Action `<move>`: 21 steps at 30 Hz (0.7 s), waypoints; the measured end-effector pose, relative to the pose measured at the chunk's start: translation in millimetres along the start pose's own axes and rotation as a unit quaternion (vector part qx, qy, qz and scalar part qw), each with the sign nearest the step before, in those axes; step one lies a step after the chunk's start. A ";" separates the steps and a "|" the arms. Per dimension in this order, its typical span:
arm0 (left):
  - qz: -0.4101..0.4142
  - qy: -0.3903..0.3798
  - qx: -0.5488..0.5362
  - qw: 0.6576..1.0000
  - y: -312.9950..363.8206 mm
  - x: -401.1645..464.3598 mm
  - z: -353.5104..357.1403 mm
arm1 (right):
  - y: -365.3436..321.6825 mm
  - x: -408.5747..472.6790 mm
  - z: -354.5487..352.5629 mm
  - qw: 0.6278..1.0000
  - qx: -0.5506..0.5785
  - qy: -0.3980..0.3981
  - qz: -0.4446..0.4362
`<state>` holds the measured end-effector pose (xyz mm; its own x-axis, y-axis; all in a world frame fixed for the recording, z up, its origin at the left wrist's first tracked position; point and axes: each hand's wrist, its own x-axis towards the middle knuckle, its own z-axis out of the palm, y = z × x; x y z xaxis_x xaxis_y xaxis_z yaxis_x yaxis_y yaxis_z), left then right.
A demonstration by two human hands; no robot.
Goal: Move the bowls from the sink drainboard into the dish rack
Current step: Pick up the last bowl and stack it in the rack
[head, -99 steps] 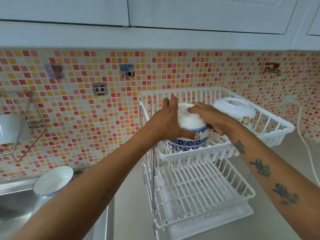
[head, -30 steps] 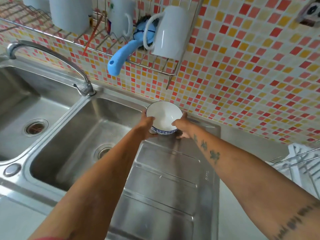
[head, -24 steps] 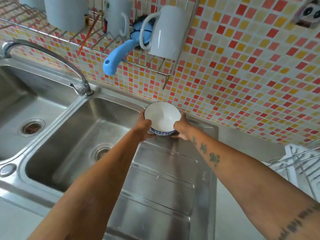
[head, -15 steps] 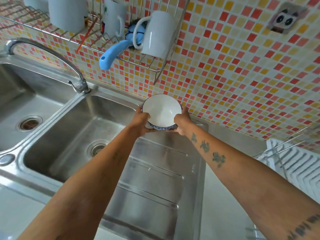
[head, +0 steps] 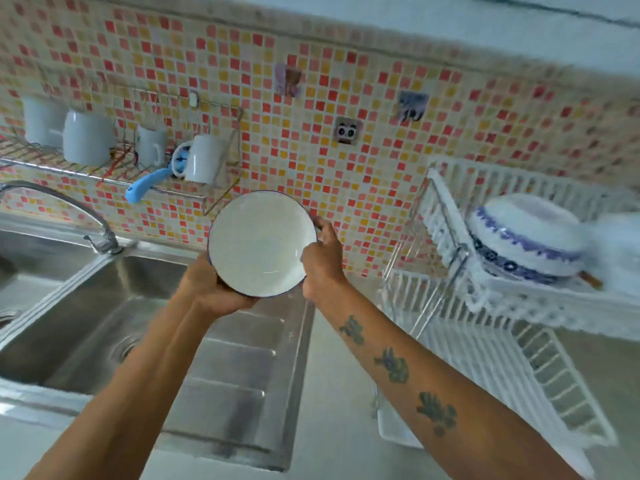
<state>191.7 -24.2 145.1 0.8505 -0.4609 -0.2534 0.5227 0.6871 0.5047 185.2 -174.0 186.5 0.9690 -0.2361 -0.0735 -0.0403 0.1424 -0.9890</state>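
From the head camera, both hands grip a white bowl [head: 259, 242] in the air above the drainboard [head: 235, 355], left of the dish rack [head: 485, 327]. The left hand [head: 211, 289] cups its lower left edge; the right hand [head: 323, 261] clasps its right rim. The bowl is tipped, its round mouth facing the camera, so it has no long axis. Another bowl [head: 526, 242] lies upside down, tilted, on the rack's upper tier.
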 end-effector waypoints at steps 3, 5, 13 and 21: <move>0.036 -0.063 0.052 0.996 -26.4 -47.6 68.1 | -42.4 -45.3 -42.3 0.997 0.002 -0.023 -0.069; 0.054 -0.089 0.097 0.990 -41.0 -71.4 109.6 | -70.8 -68.8 -69.9 0.992 -0.001 -0.030 -0.126; 0.092 -0.150 0.245 0.953 -88.8 -92.1 231.4 | -160.7 -118.0 -187.0 0.964 0.030 -0.046 -0.260; 0.386 -0.103 0.432 0.809 -150.4 -56.8 310.4 | -209.7 -108.3 -310.5 0.978 0.050 -0.085 -0.183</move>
<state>46.6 -275.7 339.8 0.8295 -0.2267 0.5104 -0.4708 0.2079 0.8574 13.0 -476.8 361.9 0.9410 -0.1258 0.3143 0.3328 0.1737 -0.9269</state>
